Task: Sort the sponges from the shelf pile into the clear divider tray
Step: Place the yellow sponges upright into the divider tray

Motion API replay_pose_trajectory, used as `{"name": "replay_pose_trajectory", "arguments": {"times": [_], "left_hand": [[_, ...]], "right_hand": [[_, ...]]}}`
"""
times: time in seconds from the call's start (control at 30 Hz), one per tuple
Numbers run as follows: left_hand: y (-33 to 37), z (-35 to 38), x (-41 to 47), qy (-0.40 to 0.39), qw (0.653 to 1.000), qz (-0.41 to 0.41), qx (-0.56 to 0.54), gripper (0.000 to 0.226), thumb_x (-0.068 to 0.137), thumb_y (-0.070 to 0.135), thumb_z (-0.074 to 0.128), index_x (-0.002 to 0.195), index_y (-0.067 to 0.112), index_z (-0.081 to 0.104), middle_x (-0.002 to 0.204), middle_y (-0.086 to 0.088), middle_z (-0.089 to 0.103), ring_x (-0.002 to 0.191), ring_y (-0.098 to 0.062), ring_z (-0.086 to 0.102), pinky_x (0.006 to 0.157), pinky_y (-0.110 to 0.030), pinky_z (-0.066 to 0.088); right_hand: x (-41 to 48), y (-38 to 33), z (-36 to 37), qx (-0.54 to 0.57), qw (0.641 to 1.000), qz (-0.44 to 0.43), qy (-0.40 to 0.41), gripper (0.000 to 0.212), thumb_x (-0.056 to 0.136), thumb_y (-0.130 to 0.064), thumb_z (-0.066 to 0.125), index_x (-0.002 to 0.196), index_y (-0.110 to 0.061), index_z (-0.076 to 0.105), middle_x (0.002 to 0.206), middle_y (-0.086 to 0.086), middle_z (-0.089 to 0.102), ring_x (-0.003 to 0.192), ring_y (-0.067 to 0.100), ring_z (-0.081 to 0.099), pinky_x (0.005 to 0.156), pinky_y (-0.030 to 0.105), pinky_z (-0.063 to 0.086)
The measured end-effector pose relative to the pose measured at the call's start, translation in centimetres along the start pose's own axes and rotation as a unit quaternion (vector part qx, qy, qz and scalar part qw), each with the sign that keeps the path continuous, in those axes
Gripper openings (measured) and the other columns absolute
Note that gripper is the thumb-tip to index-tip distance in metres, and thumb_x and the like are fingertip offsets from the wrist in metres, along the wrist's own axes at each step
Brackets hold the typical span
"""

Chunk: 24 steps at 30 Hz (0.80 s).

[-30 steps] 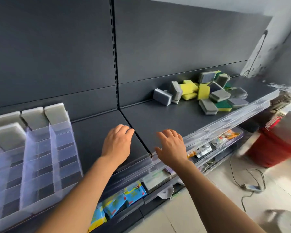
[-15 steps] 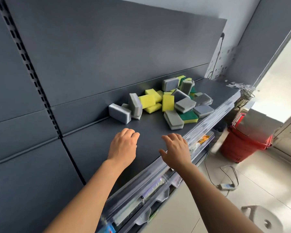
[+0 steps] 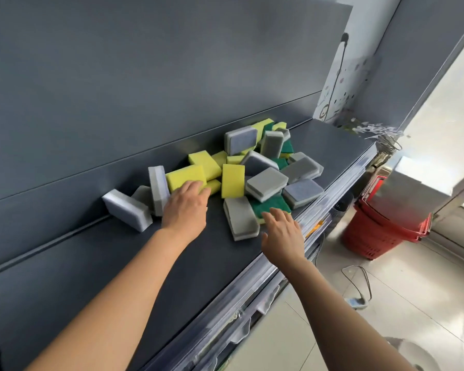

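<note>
The clear divider tray cannot be seen here, so nothing can be said about what is in it. The sponges in the pile (image 3: 241, 172) lie on top of each other, so many are partly hidden and cannot be counted. The pile sits on the dark shelf (image 3: 118, 263), pushed up near the back wall. It has grey, yellow and green sponges mixed together.

The person's left hand (image 3: 186, 207) reaches to the left side of the pile. Its fingertips (image 3: 196, 187) lie on a yellow sponge (image 3: 185, 178), but they hide its lower edge, so it is hard to tell if the hand is gripping it or only touching it. The right hand (image 3: 281, 232) is spread out with loose fingers and holds nothing. It is just beside a grey sponge (image 3: 240, 218) and a green one (image 3: 268, 204) at the front of the pile.

On the floor to the right stand red baskets (image 3: 378, 231), one inside the other. A grey box (image 3: 413, 194) rests on them and hides what is inside.
</note>
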<state>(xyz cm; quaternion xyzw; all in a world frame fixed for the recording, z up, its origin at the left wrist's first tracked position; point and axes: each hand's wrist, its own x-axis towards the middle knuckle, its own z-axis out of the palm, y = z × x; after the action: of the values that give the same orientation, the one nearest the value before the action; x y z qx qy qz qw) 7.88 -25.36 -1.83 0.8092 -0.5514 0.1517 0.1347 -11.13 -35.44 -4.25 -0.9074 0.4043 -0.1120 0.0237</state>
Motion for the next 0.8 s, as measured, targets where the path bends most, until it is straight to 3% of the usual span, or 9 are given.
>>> {"name": "replay_pose_trajectory", "arguments": {"times": [0.17, 0.3, 0.43, 0.53, 0.6, 0.73, 0.8], "left_hand": [[0.4, 1.5, 4.4, -0.050, 0.992, -0.098, 0.069, 0.056, 0.082, 0.008, 0.057, 0.134, 0.012, 0.038, 0.144, -0.015, 0.031, 0.131, -0.032, 0.031, 0.103, -0.041, 0.030], [0.9, 2.3, 6.4, -0.095, 0.973, -0.180, 0.108, 0.069, 0.084, 0.012, 0.054, 0.144, 0.014, 0.021, 0.148, -0.015, 0.024, 0.131, -0.032, 0.027, 0.102, -0.041, 0.028], [1.4, 2.6, 7.5, -0.076, 0.964, -0.212, 0.140, 0.060, 0.085, 0.009, 0.048, 0.141, 0.015, 0.029, 0.127, -0.010, 0.047, 0.111, -0.029, 0.038, 0.087, -0.038, 0.034], [1.7, 2.5, 7.8, -0.070, 0.963, -0.214, 0.150, 0.036, 0.085, 0.009, 0.050, 0.120, 0.015, 0.052, 0.115, -0.009, 0.051, 0.105, -0.029, 0.040, 0.084, -0.037, 0.035], [1.9, 2.3, 7.9, -0.075, 0.962, -0.212, 0.157, 0.025, 0.085, 0.015, 0.056, 0.110, 0.016, 0.057, 0.113, -0.007, 0.052, 0.105, -0.027, 0.041, 0.084, -0.036, 0.036], [1.8, 1.1, 7.9, -0.038, 0.965, -0.220, 0.139, 0.024, 0.084, 0.016, 0.060, 0.108, 0.015, 0.059, 0.109, -0.007, 0.054, 0.102, -0.027, 0.043, 0.082, -0.036, 0.036], [2.0, 0.0, 7.7, -0.004, 0.966, -0.238, 0.103, 0.030, 0.083, 0.018, 0.063, 0.113, 0.015, 0.059, 0.109, -0.007, 0.054, 0.102, -0.029, 0.045, 0.081, -0.038, 0.037]], "right_hand": [[4.0, 3.1, 0.8, 0.010, 0.997, -0.062, -0.051, 0.059, 0.086, -0.030, 0.060, 0.139, -0.022, 0.035, 0.145, 0.001, 0.034, 0.136, 0.023, 0.026, 0.107, 0.035, 0.026], [6.4, 4.5, 1.1, 0.001, 0.994, -0.098, -0.052, 0.062, 0.085, -0.045, 0.059, 0.139, -0.027, 0.035, 0.144, -0.002, 0.036, 0.129, 0.024, 0.032, 0.102, 0.035, 0.028], [8.0, 5.2, 1.3, 0.004, 0.992, -0.118, -0.040, 0.060, 0.082, -0.054, 0.057, 0.135, -0.031, 0.043, 0.136, -0.004, 0.043, 0.120, 0.024, 0.036, 0.096, 0.036, 0.031], [9.0, 5.4, 1.4, 0.014, 0.990, -0.140, -0.034, 0.060, 0.078, -0.059, 0.057, 0.131, -0.032, 0.049, 0.128, -0.005, 0.050, 0.113, 0.025, 0.042, 0.091, 0.036, 0.034], [9.6, 5.3, 1.3, 0.019, 0.987, -0.153, -0.041, 0.061, 0.076, -0.063, 0.056, 0.129, -0.032, 0.052, 0.123, -0.005, 0.054, 0.112, 0.024, 0.044, 0.090, 0.035, 0.036], [10.9, 5.0, 0.5, 0.092, 0.982, -0.137, -0.095, 0.063, 0.075, -0.063, 0.055, 0.128, -0.029, 0.052, 0.119, -0.003, 0.058, 0.113, 0.020, 0.048, 0.088, 0.032, 0.042], [11.2, 4.8, -0.3, 0.164, 0.973, -0.105, -0.125, 0.059, 0.074, -0.063, 0.055, 0.122, -0.029, 0.053, 0.113, -0.003, 0.061, 0.104, 0.019, 0.055, 0.081, 0.031, 0.047]]}}
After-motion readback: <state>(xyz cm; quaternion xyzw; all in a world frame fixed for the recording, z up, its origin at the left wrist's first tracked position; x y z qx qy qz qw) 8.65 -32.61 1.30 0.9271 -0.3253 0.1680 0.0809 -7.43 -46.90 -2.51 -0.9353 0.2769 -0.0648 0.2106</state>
